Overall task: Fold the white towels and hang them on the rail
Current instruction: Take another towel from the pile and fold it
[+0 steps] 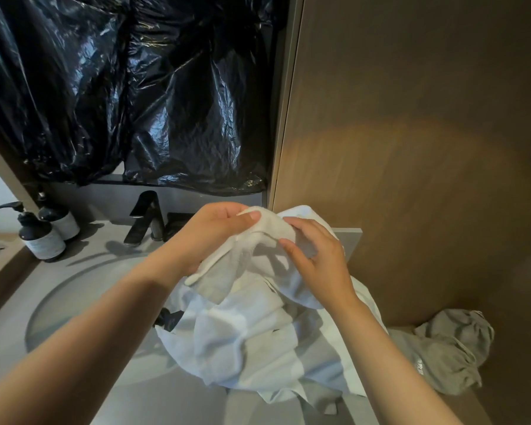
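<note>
The left hand grips a bunched edge of the white towel, thumb pressed on top and fingers curled beneath. Touching the same fold at 3 o'clock, the right hand pinches it between thumb and curled fingers. The towel hangs from both hands onto a heap of white cloth at 6 o'clock, lying on the worktop and over the sink rim. A dark tap stands at 10 o'clock, with 2 pump bottles at 9 o'clock. Black plastic hangs at 12 o'clock. A grey garment lies at 4 o'clock.
</note>
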Motion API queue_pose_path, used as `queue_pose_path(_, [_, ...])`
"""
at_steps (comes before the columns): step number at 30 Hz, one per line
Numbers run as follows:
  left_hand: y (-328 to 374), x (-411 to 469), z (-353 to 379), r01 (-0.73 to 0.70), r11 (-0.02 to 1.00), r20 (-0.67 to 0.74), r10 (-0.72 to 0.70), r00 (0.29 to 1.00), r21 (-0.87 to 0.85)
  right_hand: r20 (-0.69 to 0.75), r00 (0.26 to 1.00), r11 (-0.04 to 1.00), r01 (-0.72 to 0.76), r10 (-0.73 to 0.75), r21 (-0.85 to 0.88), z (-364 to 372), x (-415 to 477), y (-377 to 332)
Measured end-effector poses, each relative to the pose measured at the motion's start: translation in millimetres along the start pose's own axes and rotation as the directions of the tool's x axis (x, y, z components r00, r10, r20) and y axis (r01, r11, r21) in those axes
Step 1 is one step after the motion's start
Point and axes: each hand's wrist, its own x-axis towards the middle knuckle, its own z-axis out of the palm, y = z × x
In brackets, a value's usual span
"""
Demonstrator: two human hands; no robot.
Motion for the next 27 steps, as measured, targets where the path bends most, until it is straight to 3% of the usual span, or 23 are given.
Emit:
queue_pose_path(3, [6, -5, -5, 0.002, 0.997, 0.079, -0.008, 0.997, 0.071, 0.002, 1.0, 1.0, -0.006, 0.006, 0.007, -2, 7, 0])
queue_pose_path(7, [12, -7, -17, -0.046, 0.957, 0.044, 0.035, 0.998, 0.287, -0.081, 0.992, 0.99, -0.091, 0.1, 0.105, -18, 21, 2])
queue_pose_path(11, [22, -4, -22, -0.177, 0.862, -0.072, 0.238, 0.969, 0.475, -0.135, 0.984, 0.991, -0.11, 0.12, 0.08, -47, 47, -4])
queue_pose_path(14, [29, -6, -13, -0.328, 0.842, -0.165, 0.43, 0.888, 0.43, -0.175, 0.98, 0.995, -0.089, 0.096, 0.048, -64, 70, -16])
queue_pose_path(16, [34, -11, -6, -0.425, 0.762, -0.112, 0.538, 0.836, 0.488, -0.206, 0.974, 0.995, -0.088, 0.094, 0.038, -73, 83, -25])
queue_pose_path(18, [38, -13, -1, -0.466, 0.609, 0.003, 0.605, 0.796, 0.642, -0.212, 0.973, 0.996, -0.087, 0.093, 0.037, -80, 92, -34])
queue_pose_path(21, [43, -2, -1, -0.384, 0.481, -0.033, 0.656, 0.754, 0.788, -0.205, 0.976, 0.997, -0.063, 0.068, 0.033, -86, 97, -43])
queue_pose_path(23, [48, 8, -1, -0.318, 0.495, -0.108, 0.656, 0.747, 0.809, -0.206, 0.977, 0.999, -0.048, 0.051, 0.019, -89, 98, -47])
queue_pose_path(27, [48, 24, -6, -0.291, 0.528, -0.061, 0.551, 0.832, 0.798, -0.19, 0.981, 0.999, -0.022, 0.027, 0.025, -98, 99, -48])
